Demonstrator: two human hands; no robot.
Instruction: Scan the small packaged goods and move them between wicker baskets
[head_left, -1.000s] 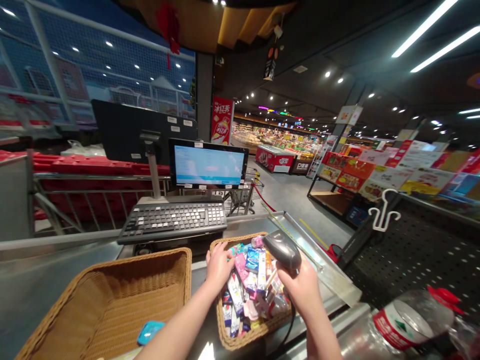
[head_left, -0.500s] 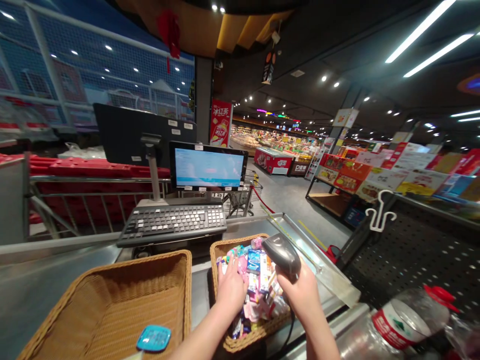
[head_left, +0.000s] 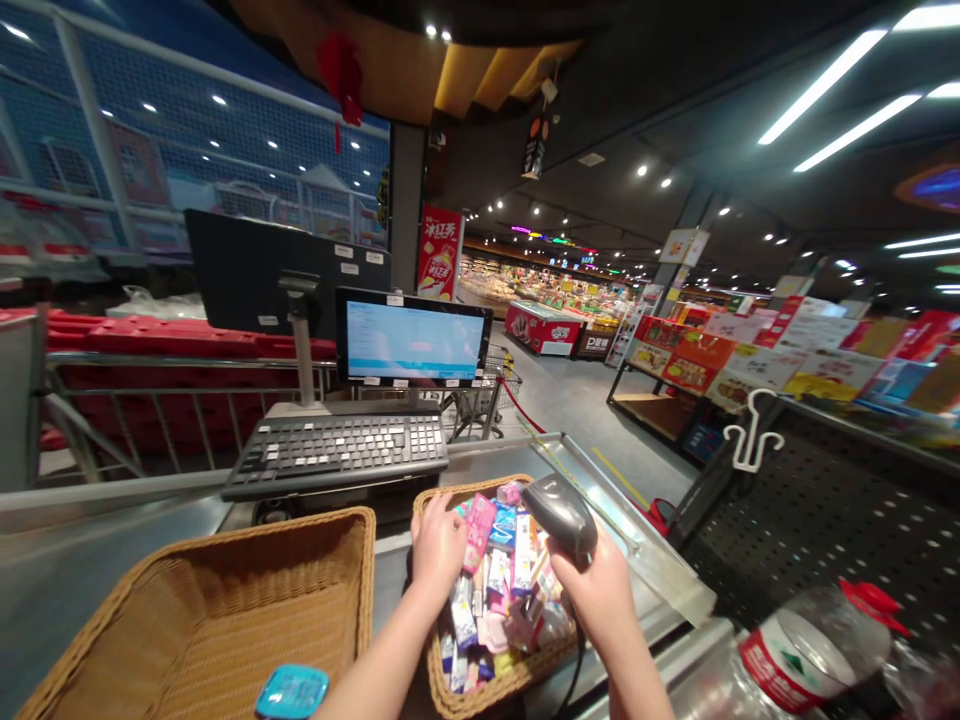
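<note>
My right hand (head_left: 600,580) is wrapped round the handle of a dark grey barcode scanner (head_left: 559,512), whose head points forward left over a wicker basket (head_left: 480,708). Inside that basket lie many small packets and boxes, among them blue-and-white ones (head_left: 463,612). At its left side is my left hand (head_left: 439,545), closed on the left edge of a pink packet (head_left: 480,532); the fingertips are partly hidden. A second wicker basket (head_left: 285,590) stands to the left and holds a blue oval pack (head_left: 292,690).
Behind the baskets are a keyboard (head_left: 341,450), a lit screen (head_left: 415,338) and a dark monitor back (head_left: 262,265). A black perforated panel (head_left: 832,510) with a white hook stands at the right, near large clear plastic bottles (head_left: 795,650). The scanner's cable hangs beside the basket.
My left hand has moved left and slightly back from among the packets, and the pink packet has come up tilted beside its fingers. The scanner stays in my right hand.
</note>
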